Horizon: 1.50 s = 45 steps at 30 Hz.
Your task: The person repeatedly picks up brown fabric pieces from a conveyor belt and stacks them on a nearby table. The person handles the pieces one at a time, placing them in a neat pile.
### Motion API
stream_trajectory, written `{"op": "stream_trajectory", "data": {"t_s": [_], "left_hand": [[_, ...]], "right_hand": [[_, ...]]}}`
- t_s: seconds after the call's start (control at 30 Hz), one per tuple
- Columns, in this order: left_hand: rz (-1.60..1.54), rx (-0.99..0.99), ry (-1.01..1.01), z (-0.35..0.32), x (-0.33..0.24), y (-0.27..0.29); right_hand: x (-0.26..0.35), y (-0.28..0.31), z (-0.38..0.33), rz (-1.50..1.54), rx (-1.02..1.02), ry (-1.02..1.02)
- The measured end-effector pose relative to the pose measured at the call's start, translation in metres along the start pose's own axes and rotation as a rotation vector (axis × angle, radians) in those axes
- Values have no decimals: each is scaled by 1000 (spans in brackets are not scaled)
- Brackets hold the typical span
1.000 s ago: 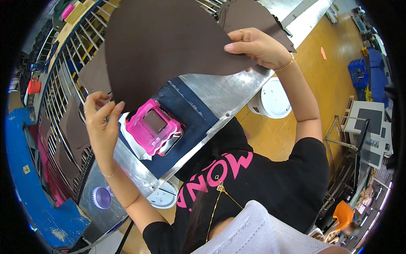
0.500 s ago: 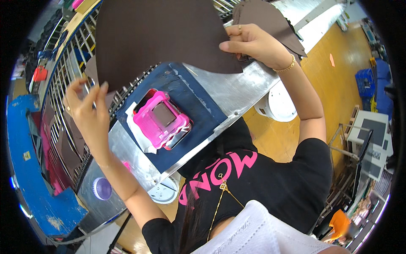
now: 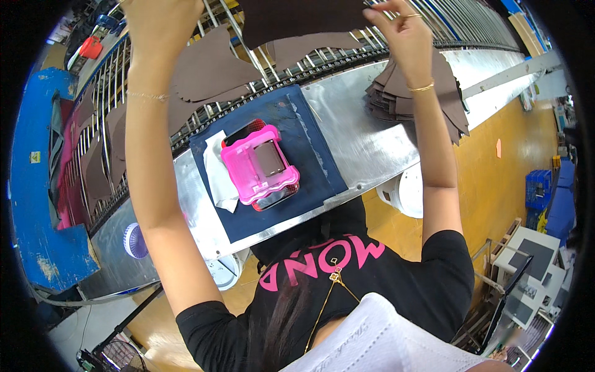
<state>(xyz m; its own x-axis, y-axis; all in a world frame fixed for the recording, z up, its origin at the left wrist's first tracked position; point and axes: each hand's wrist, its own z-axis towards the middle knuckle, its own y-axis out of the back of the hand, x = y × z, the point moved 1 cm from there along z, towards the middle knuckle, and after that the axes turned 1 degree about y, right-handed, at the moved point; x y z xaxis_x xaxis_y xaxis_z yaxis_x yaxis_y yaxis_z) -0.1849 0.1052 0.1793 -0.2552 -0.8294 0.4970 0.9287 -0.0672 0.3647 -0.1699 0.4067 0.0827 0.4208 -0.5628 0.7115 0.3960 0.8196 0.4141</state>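
Note:
Both my arms are raised toward the top of the view. My right hand (image 3: 400, 25) pinches the right edge of a large dark brown cut sheet (image 3: 297, 18) held over the roller conveyor (image 3: 124, 80). My left hand (image 3: 149, 18) is up at the top left, its fingers cut off by the frame edge. A gap shows between that hand and the visible part of the sheet. Below my right wrist a stack of the same brown pieces (image 3: 403, 93) lies on the metal table (image 3: 372, 149).
A pink box (image 3: 257, 164) and a white cloth (image 3: 217, 177) rest on a dark blue mat (image 3: 310, 149). More brown pieces (image 3: 211, 68) lie on the conveyor. A small fan (image 3: 133, 240), a white stool (image 3: 406, 192) and a blue machine frame (image 3: 37, 186) are nearby.
Both hands have risen and moved away from me, carrying the brown sheet up to the top of the view. The blue mat and the stack are now uncovered.

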Motion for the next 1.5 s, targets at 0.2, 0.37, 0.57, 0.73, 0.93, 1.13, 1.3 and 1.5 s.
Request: {"op": "stream_trajectory", "data": {"t_s": [0.2,0.37,0.57,0.73,0.93,1.13,1.3,1.5], "left_hand": [[-19,52,-116,-4,-18,-25],[-26,94,-145,-1,-28,-20],[-325,163,77,-7,-45,30],[-239,216,197,-45,-41,44],[-375,428,352,-103,-32,55],[-415,604,505,-149,-30,74],[-466,675,629,-178,-32,89],[-759,649,852,-205,-37,106]], "right_hand": [[-13,-97,-19,-44,242,100],[-16,-155,-37,379,349,-286],[-61,-197,-42,941,103,-520],[-112,-211,-25,1178,-133,-667],[-150,-240,-10,1385,-528,-907],[-176,-258,8,1490,-633,-995],[-153,-262,5,1371,-359,-1047],[-123,-209,-43,1159,199,-839]]}}
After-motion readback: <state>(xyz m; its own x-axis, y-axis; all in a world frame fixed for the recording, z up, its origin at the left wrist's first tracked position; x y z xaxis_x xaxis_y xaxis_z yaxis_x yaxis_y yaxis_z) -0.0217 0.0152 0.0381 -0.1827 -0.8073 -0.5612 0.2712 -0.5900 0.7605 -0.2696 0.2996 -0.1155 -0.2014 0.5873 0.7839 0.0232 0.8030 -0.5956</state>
